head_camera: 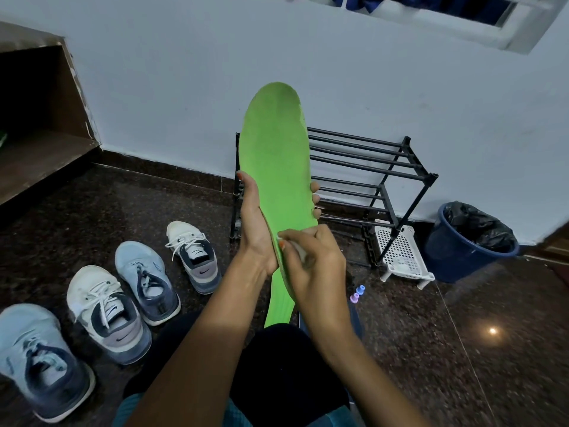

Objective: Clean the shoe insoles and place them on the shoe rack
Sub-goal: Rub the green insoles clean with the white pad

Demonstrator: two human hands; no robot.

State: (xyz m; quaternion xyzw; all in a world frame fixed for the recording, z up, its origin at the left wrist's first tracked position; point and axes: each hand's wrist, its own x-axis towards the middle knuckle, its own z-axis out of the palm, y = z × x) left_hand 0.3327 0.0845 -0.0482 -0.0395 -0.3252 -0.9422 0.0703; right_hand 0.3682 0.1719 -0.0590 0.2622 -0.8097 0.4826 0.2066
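Dim indoor light, a lamp glint on the polished floor (492,330), wide-angle bending at edges.

Blurred white object (297,248) in right hand (314,265)

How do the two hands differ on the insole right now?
The left hand wraps the green insole at mid-length, fingertips showing past its right edge; the right hand grips a small white item pressed on the insole lower down. The left hand steadies; the right hand seems to wipe. Both touch the same insole.
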